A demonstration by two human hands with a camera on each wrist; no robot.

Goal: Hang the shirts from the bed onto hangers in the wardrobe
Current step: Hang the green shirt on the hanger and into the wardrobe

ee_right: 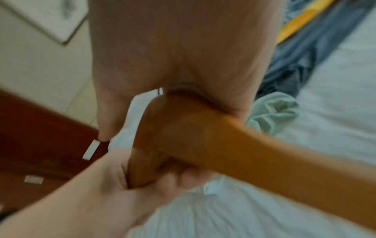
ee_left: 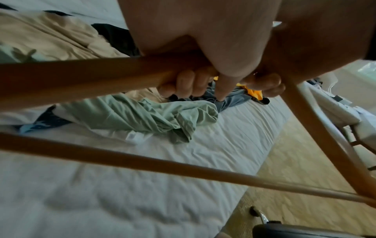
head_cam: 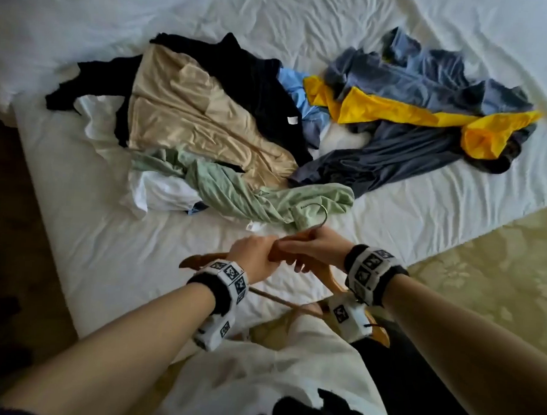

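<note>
Bare sheet (head_cam: 113, 256) open near bed edge; green shirt (head_cam: 266, 200) and clothes pile (head_cam: 207, 110) block beyond.

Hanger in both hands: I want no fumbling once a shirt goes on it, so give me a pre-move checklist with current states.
1. Left hand grips the wooden hanger: ok.
2. Right hand grips it near the hook: ok.
3. Hanger clear of any shirt: ok.
4. Green shirt nearest and within reach, judging by the head view: ok.
5. Shirt's collar found: cannot tell, it lies crumpled.
6. A hand free to pick it up: not ok.
</note>
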